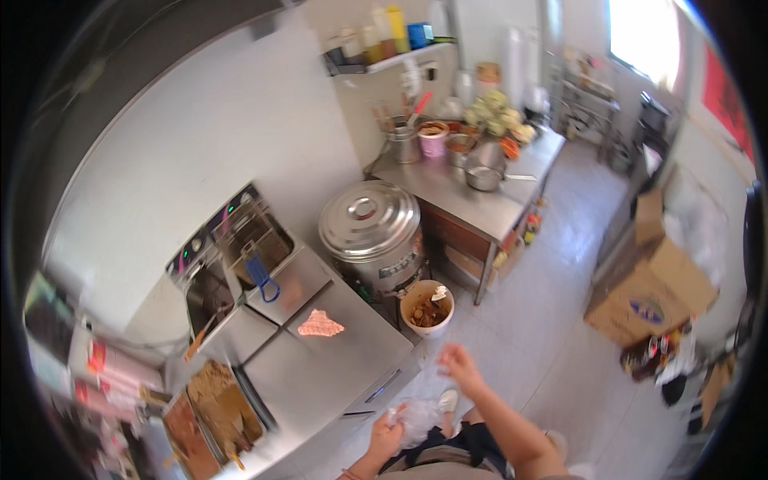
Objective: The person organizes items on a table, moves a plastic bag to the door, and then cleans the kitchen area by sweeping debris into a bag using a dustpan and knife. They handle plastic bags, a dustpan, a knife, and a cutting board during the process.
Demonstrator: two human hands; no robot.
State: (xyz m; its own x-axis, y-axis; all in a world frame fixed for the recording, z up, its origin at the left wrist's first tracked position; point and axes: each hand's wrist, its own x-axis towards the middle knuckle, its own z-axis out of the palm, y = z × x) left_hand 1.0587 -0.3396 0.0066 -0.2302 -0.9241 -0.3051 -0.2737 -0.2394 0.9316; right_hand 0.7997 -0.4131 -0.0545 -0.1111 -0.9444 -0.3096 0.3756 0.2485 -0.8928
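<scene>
My left hand (387, 433) holds a crumpled clear plastic bag (420, 420) in front of my body, beside the front edge of the steel counter (288, 372). My right hand (461, 367) is raised over the floor, just below the white waste bucket (427, 307), with its fingers partly curled; it seems to hold nothing. A flat piece of pinkish raw meat or breaded food (320, 324) lies on the counter. Behind it stands a deep fryer with a wire basket (264, 240) whose handle (261, 279) is blue.
A large lidded steel pot (371, 222) stands beyond the bucket. Farther back, a steel table (474, 210) holds pans, tubs and vegetables. Trays of sauce or batter (222, 408) sit at the lower left. An open cardboard box (654, 288) stands at the right.
</scene>
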